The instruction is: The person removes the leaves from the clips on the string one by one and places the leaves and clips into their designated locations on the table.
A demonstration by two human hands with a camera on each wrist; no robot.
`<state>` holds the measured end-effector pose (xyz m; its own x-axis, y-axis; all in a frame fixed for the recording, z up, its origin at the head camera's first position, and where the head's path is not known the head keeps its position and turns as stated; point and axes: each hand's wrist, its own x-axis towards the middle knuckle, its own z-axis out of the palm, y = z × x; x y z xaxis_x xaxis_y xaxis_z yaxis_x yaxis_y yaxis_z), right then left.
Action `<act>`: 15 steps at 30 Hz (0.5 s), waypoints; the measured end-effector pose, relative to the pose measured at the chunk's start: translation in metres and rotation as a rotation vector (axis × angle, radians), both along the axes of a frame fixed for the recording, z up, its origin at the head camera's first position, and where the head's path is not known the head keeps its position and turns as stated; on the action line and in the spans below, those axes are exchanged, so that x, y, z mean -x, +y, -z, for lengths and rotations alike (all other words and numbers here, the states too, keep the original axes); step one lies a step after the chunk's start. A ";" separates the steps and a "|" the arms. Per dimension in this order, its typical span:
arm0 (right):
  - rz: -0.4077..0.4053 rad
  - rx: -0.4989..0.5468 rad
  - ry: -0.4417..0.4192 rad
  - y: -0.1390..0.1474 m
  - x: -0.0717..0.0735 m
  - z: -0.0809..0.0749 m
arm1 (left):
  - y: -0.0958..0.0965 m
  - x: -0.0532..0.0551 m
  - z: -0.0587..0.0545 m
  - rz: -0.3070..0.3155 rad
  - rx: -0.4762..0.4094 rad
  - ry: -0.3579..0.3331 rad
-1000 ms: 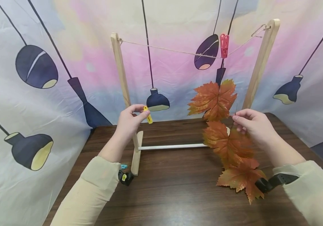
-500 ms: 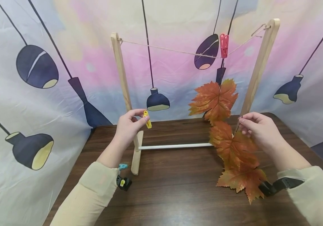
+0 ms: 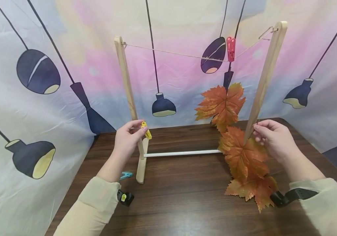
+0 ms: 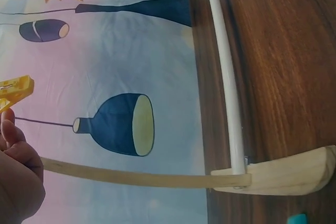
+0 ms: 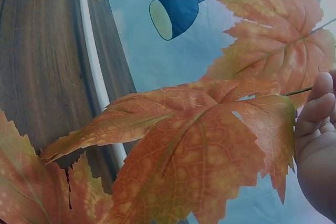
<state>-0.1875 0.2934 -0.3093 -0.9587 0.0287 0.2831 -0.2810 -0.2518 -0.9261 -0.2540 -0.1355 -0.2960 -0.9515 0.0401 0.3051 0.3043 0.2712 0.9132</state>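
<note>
My left hand (image 3: 128, 139) pinches a yellow clothespin (image 3: 146, 130) between thumb and fingers, in front of the rack's left post. My right hand (image 3: 274, 136) pinches the thin stem of an orange maple leaf (image 3: 242, 150), whose blade hangs down to the left of the fingers. In the right wrist view this leaf (image 5: 194, 145) spreads beside the fingertips. Above it, another maple leaf (image 3: 223, 103) hangs below a red clothespin (image 3: 230, 49) on the string (image 3: 180, 54). A third maple leaf (image 3: 252, 191) lies lowest, partly hidden by the held one.
The string runs between two wooden posts, left (image 3: 124, 72) and right (image 3: 267, 72), joined low down by a white rod (image 3: 183, 153). A blue clothespin (image 3: 126, 175) lies on the dark wooden table (image 3: 180, 203) by the left foot. A lamp-printed cloth (image 3: 97, 19) stands behind.
The left hand has come down and a little left with the yellow clothespin. The right hand has shifted slightly right and down, drawing the pinched leaf along. The hanging leaf stays below the red clothespin.
</note>
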 end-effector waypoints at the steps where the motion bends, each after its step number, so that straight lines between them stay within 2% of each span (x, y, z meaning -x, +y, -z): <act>1: 0.004 0.004 0.000 0.001 0.000 0.001 | -0.001 -0.001 0.001 -0.010 -0.003 0.004; 7: 0.009 0.047 0.023 0.006 -0.005 0.009 | -0.009 -0.001 0.009 -0.050 0.009 0.006; 15: -0.006 0.171 0.049 0.011 -0.009 0.012 | -0.019 -0.002 0.015 -0.072 -0.027 0.006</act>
<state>-0.1787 0.3041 -0.3216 -0.9441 0.0743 0.3212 -0.3228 -0.4062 -0.8549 -0.2522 -0.1544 -0.3111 -0.9498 -0.0369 0.3106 0.2901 0.2677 0.9188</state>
